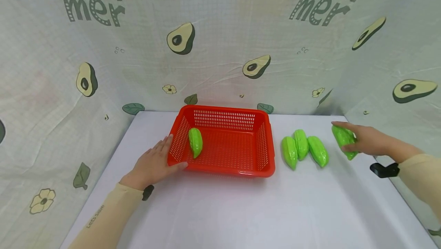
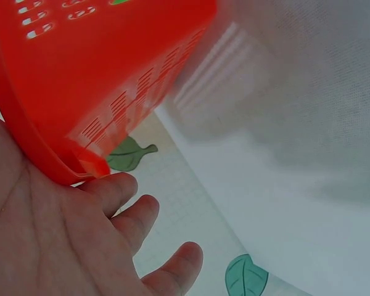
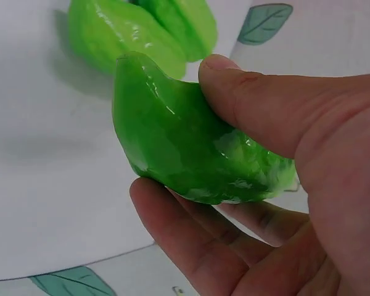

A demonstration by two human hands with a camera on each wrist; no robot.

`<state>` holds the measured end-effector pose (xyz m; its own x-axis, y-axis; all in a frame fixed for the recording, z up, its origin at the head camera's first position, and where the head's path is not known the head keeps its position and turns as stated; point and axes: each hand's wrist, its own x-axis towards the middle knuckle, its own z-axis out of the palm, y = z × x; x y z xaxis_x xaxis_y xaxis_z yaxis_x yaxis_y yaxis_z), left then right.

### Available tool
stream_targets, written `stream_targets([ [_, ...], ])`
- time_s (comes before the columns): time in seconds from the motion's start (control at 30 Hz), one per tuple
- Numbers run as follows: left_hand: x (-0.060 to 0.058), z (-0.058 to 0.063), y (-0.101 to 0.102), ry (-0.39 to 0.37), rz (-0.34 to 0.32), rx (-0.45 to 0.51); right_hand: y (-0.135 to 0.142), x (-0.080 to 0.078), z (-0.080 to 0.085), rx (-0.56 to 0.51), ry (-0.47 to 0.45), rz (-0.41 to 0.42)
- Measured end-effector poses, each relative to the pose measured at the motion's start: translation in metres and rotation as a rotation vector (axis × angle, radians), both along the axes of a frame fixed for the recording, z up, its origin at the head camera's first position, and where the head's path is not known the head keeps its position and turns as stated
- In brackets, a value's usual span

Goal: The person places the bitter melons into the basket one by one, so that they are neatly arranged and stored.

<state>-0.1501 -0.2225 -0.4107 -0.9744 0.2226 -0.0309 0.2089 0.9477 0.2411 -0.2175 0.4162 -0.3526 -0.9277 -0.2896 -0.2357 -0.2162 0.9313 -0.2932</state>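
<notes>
Right-hand grip pinches a green fruit near the counter's right edge; its glossy skin could slip, letting it roll off. Left-hand grip, fingers extended, touches the red basket, which a push might shift. One inner fruit lies inside; three loose fruits lie beside it.

The word "summer", split over two lines, is printed twice on the patterned cloth. One print is seen beyond the left hand, to its left; the other is seen beyond the right hand, to its left. Small lettering, apparently "Let's Slim", is borne by the sleeve behind the left hand.
</notes>
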Motion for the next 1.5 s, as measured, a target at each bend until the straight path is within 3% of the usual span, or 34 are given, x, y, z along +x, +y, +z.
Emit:
stream_targets([
  [0.37, 0.000, 0.001, 0.001, -0.008, 0.006, 0.001, -0.050, -0.001, 0.048, -0.009, 0.075, 0.139],
  [0.83, 0.001, 0.002, 0.002, -0.010, 0.008, -0.003, -0.123, -0.002, 0.079, -0.043, 0.054, 0.256],
  [1.07, 0.001, 0.002, 0.001, -0.008, 0.010, 0.000, -0.159, -0.011, 0.084, -0.024, 0.036, 0.299],
  [1.5, 0.001, 0.001, 0.001, -0.016, 0.012, 0.003, -0.229, -0.030, 0.075, -0.075, -0.026, 0.373],
])
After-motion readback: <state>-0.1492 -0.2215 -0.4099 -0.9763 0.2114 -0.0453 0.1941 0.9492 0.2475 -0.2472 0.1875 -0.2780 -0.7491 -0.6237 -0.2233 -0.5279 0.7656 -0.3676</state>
